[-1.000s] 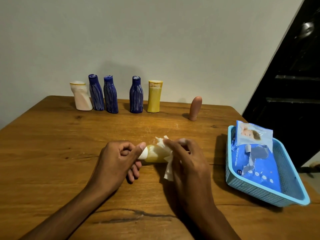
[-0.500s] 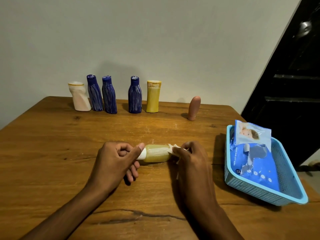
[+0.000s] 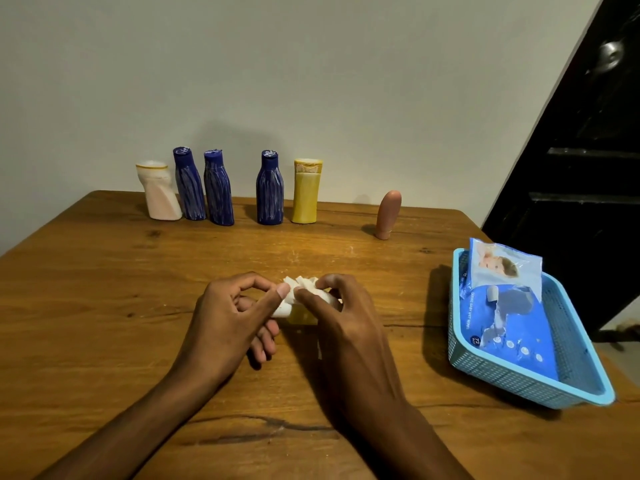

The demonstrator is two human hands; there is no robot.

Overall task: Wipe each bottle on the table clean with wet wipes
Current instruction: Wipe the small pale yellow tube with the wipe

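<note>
We count seven bottles. One small yellow bottle (image 3: 300,315) lies on its side between our hands, mostly hidden by them; our left hand (image 3: 228,320) pinches its white cap end with thumb and curled fingers, and our right hand (image 3: 346,327) grips a bunched white wet wipe (image 3: 304,285) pressed over the bottle's body. Six more stand upright in a row along the far edge of the bench (image 3: 104,306), well beyond our hands: one white bottle (image 3: 160,192) farthest left, touching or just beside the first of three blue bottles (image 3: 188,185), then a second blue one (image 3: 218,188) and, after a gap, a third (image 3: 270,188), with one tall yellow bottle (image 3: 307,192) just beside it. One pink rounded bottle (image 3: 388,215) stands apart, far-right of the row. To the right of our right hand sits one light blue basket (image 3: 519,382) holding one blue wipes pack (image 3: 509,313) with its flap end propped on the basket's far rim. Nothing stands between our hands and the row. A plain wall (image 3: 311,81) backs the bench; a dark door (image 3: 581,188) is far right.
</note>
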